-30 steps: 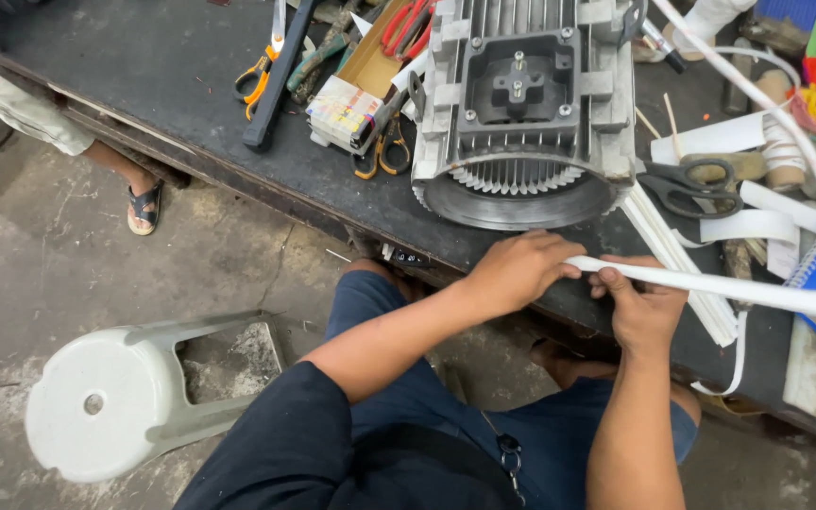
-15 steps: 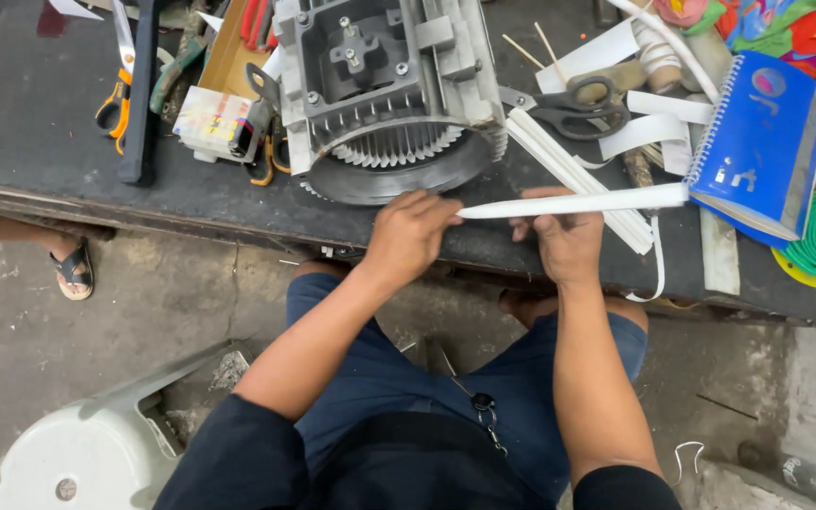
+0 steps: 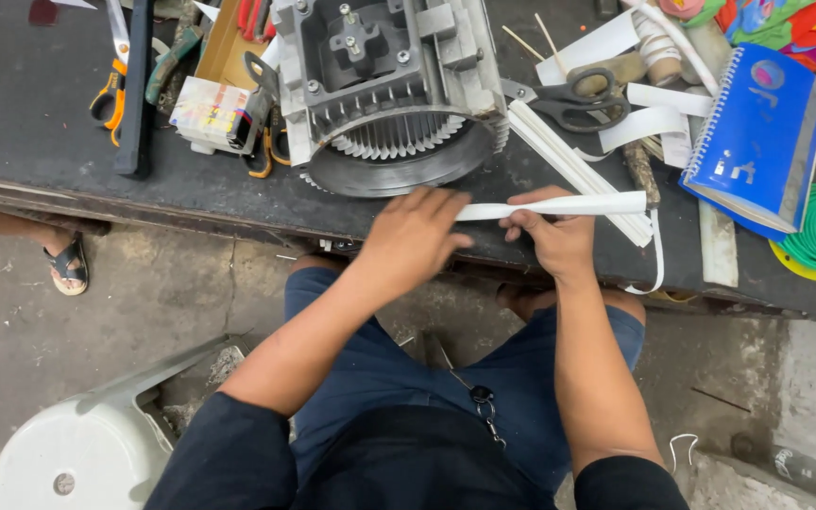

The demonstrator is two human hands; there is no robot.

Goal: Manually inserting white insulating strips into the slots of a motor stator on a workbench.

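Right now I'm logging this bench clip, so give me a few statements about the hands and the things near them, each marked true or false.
1. Both hands hold a long white strip. True.
2. The left hand grips the scissors. False: the scissors lie on the workbench, untouched.
3. A grey motor housing sits just beyond the hands. True.
4. The blue spiral notebook lies left of the motor housing. False: it lies to its right.
5. The right hand pinches the strip. True.

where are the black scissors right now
In the head view, the black scissors lie on the bench's right half, just right of the motor housing, among white paper strips, left of the blue notebook.
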